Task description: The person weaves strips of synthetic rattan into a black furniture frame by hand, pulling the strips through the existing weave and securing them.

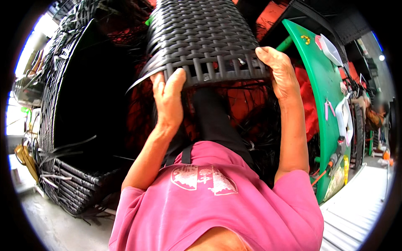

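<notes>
A black woven wicker panel [201,37] stretches away in front of me, its near end bordered by open slots between bare uprights. My left hand [168,94] is closed on the near left part of that end, thumb on top and the other fingers partly hidden beneath the weave. At the near right corner, my right hand [279,69] grips the edge, its thumb lying on the upper face. A loose flat black strand [144,78] sticks out past the left corner, beside my left hand.
To the left stands a large black woven piece [79,184] with loose strands. On the right, a green table [312,75] holds a white bowl [331,50], pink scissors [329,109] and a drill-like tool [333,159]. Black strands lie over red material [247,102] below. Another person [375,115] is at far right.
</notes>
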`<state>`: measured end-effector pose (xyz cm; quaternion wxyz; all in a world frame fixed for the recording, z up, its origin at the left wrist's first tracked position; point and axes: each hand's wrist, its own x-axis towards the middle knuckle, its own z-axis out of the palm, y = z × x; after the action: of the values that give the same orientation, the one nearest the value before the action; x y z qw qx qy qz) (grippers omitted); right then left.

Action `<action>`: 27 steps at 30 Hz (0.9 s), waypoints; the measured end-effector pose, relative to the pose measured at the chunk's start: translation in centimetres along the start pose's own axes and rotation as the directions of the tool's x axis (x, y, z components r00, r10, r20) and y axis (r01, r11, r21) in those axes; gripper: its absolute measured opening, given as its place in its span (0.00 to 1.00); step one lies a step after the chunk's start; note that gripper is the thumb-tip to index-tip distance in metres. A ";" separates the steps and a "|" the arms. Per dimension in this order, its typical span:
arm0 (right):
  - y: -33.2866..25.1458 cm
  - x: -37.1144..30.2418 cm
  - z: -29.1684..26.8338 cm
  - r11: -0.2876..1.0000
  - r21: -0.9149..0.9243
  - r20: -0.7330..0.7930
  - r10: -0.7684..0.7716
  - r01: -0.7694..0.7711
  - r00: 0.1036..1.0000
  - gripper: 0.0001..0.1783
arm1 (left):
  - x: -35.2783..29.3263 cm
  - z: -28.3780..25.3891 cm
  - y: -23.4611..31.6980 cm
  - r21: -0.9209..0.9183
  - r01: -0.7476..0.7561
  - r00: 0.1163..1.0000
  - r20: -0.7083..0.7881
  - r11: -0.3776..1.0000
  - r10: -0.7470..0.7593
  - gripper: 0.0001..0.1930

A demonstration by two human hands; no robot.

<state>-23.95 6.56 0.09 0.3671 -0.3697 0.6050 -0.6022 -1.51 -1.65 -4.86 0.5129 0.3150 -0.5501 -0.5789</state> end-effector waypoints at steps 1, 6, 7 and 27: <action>0.0 -0.3 -0.1 0.999 0.008 -0.011 0.032 -0.032 0.999 0.17 | -0.2 0.2 -0.4 -0.021 -0.030 0.999 -0.022 0.999 0.029 0.19; 1.6 -0.9 1.3 0.965 -0.203 -0.201 -0.206 0.165 0.958 0.27 | -1.0 1.1 0.5 -0.169 0.041 0.995 -0.082 0.985 -0.056 0.17; 1.7 -1.0 1.8 0.919 -0.319 -0.250 -0.318 0.232 0.915 0.28 | -1.0 1.0 0.9 -0.148 0.031 0.996 -0.083 0.988 -0.044 0.17; -3.3 3.6 12.5 -0.052 -0.554 0.808 -0.278 0.831 0.520 0.34 | 2.7 -0.4 -1.8 -0.077 -0.160 0.941 -0.314 0.984 0.129 0.18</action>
<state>-14.47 -2.36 3.36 -0.0942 -0.8556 0.4980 -0.1055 -2.36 -4.51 -6.14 0.6487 0.3337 -0.4552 -0.5106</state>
